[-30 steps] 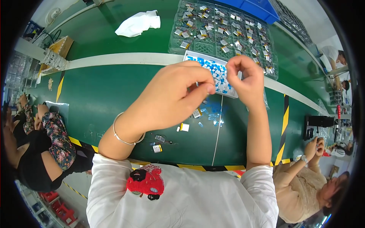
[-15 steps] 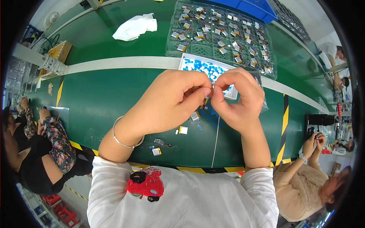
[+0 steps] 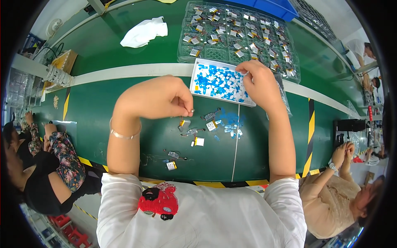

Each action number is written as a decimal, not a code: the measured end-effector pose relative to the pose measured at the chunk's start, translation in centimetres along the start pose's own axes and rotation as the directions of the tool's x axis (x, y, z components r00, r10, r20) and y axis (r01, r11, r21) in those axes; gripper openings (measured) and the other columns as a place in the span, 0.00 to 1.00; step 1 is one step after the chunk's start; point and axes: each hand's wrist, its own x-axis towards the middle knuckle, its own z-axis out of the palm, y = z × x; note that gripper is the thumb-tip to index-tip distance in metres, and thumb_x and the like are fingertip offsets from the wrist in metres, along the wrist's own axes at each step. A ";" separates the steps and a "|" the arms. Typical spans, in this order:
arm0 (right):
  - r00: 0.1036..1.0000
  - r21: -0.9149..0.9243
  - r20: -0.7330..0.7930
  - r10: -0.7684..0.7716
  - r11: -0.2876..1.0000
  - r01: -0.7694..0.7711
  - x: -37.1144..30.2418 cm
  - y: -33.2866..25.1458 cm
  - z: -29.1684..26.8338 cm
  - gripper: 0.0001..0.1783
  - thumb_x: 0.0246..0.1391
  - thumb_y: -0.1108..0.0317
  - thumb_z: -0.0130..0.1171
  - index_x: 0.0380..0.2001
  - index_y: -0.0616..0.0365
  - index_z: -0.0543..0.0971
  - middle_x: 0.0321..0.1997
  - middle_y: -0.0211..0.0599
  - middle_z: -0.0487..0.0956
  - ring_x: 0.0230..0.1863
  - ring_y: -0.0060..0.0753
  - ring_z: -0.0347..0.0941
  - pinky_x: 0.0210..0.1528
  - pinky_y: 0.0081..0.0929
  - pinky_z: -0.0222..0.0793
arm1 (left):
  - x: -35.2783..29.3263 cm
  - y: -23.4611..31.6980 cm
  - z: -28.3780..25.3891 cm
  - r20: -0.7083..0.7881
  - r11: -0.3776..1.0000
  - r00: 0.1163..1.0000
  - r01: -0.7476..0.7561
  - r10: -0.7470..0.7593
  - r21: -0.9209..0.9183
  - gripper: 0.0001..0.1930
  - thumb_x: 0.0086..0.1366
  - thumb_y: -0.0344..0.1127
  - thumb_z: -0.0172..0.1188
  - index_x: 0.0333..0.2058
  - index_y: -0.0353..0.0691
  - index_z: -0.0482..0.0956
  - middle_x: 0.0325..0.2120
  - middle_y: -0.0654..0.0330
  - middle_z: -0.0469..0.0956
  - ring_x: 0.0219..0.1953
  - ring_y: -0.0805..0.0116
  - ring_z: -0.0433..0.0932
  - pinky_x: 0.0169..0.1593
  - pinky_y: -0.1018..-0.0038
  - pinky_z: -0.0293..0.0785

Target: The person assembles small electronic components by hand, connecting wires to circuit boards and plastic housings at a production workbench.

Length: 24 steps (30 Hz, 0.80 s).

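Note:
My left hand (image 3: 159,99) is closed in a pinch on a small silvery part (image 3: 192,110), mostly covered by the fingertips. Just below them is a small flat battery (image 3: 185,123) with thin wires; I cannot tell whether it is joined to that part. My right hand (image 3: 261,84) is over the right end of a white box (image 3: 223,99) holding many small blue and white pieces (image 3: 221,82). Its fingers are curled together, and what they hold, if anything, is too small to make out.
Small circuit boards (image 3: 174,155), batteries (image 3: 170,165) and loose blue pieces (image 3: 229,118) lie on the green table (image 3: 103,95). Behind the white rail (image 3: 124,70) are a clear compartment tray (image 3: 216,54) of batteries, a white cloth (image 3: 144,32) and a blue bin (image 3: 277,8). People sit on both sides.
My hands, which met in front of the box, have come apart. The left moved left and down with the small part; the right moved up over the box. More boards and pieces are now uncovered.

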 end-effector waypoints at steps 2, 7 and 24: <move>0.999 0.023 0.013 0.038 0.999 -0.039 0.2 -0.7 -0.1 0.07 0.46 0.75 0.53 0.30 0.62 0.77 0.27 0.39 0.75 0.27 0.34 0.71 0.32 0.28 0.67 | 0.9 -2.7 -0.4 0.028 0.994 0.994 0.107 -0.107 -0.010 0.05 0.51 0.27 0.61 0.27 0.33 0.80 0.25 0.58 0.79 0.25 0.71 0.77 0.29 0.77 0.71; 0.996 0.015 0.043 0.078 0.997 -0.079 0.3 -0.8 -1.0 0.08 0.45 0.73 0.54 0.31 0.62 0.77 0.28 0.40 0.76 0.27 0.34 0.71 0.32 0.28 0.68 | 1.7 -3.9 0.0 -0.137 0.934 0.954 0.291 -0.267 0.208 0.08 0.46 0.31 0.64 0.27 0.33 0.80 0.25 0.55 0.80 0.27 0.66 0.78 0.33 0.72 0.72; 0.999 0.002 -0.021 0.043 0.999 -0.043 0.2 -1.1 -3.3 0.05 0.47 0.72 0.55 0.27 0.62 0.76 0.28 0.41 0.76 0.30 0.37 0.74 0.32 0.30 0.70 | 13.1 -7.9 -4.2 -0.704 0.875 0.700 0.261 0.120 0.408 0.06 0.50 0.29 0.62 0.27 0.33 0.80 0.25 0.53 0.78 0.27 0.61 0.77 0.34 0.71 0.72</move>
